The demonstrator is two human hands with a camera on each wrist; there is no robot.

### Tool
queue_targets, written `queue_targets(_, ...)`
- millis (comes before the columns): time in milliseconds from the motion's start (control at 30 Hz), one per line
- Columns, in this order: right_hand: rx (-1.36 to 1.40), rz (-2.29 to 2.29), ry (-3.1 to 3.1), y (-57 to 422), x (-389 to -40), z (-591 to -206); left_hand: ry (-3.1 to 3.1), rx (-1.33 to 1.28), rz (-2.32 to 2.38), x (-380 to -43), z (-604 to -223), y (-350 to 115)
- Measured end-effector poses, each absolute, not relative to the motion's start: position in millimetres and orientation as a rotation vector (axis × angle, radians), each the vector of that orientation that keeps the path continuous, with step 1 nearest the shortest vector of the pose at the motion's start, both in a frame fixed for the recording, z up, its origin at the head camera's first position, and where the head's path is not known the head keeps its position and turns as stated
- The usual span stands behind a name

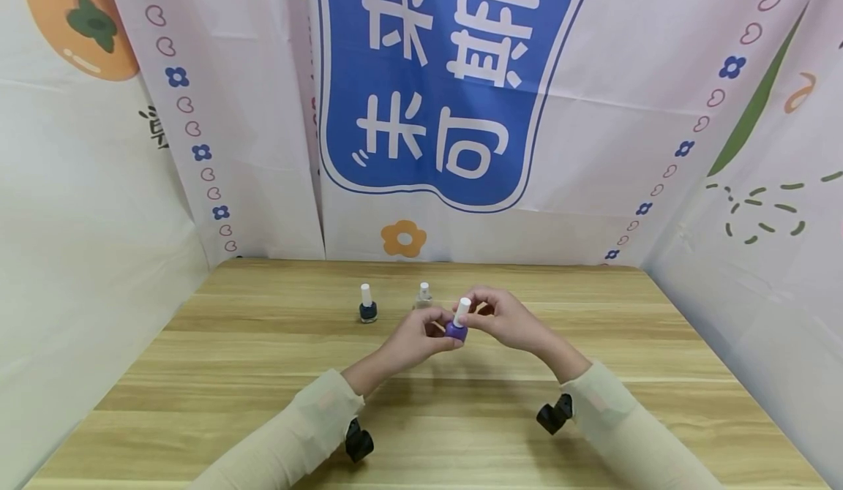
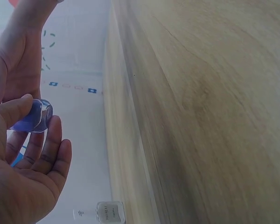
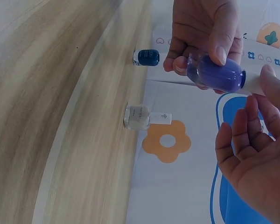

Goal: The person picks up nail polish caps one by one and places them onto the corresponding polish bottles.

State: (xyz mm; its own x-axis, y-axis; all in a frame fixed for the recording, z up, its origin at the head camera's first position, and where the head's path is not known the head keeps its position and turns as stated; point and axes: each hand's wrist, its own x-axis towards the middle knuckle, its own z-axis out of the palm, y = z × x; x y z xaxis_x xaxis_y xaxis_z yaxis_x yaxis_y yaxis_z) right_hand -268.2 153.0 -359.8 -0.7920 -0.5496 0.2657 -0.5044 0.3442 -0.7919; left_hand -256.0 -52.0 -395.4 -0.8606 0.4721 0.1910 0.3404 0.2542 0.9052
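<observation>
Held above the table is a nail polish bottle [image 3: 219, 73] with purple polish and a white cap [image 1: 463, 310]. My left hand [image 1: 416, 338] grips its glass body between thumb and fingers. The thumb and fingers of my right hand [image 1: 503, 319] pinch the cap, which sits on the bottle's neck. A dark teal nail polish bottle [image 1: 368, 310] with a white cap stands upright to the left of the hands. Just behind the left hand stands a clear or pale nail polish bottle [image 3: 137, 116], also white-capped; in the head view the hand partly covers it.
The wooden table [image 1: 263, 373] runs back to a printed white cloth [image 1: 263, 110] with a blue sign. Cloth also hangs at both sides. Black wrist cameras [image 1: 358, 442] are strapped under the sleeves.
</observation>
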Motion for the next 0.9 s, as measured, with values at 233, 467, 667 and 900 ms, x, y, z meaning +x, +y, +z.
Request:
queue_targets(233,-0.908,-1.524,2.558,151.7,-267.1,-363.9,2.392,0.780,1.670,-255.5,-396.0,-50.8)
queue_targets(467,-0.890,-1.511,2.562,150.3,-268.4,-365.1,2.387,0.775,1.670,-255.9,-396.7,-51.1)
queue_targets(667,-0.957,-1.486,2.503,159.1,-269.6,-357.6,2.383,0.787,1.681,-256.0,-395.4,-51.5)
queue_targets(900,-1.152,-1.420,2.393,165.2,-272.5,-354.1,2.384,0.806,1.680,-257.4,-396.4,-51.2)
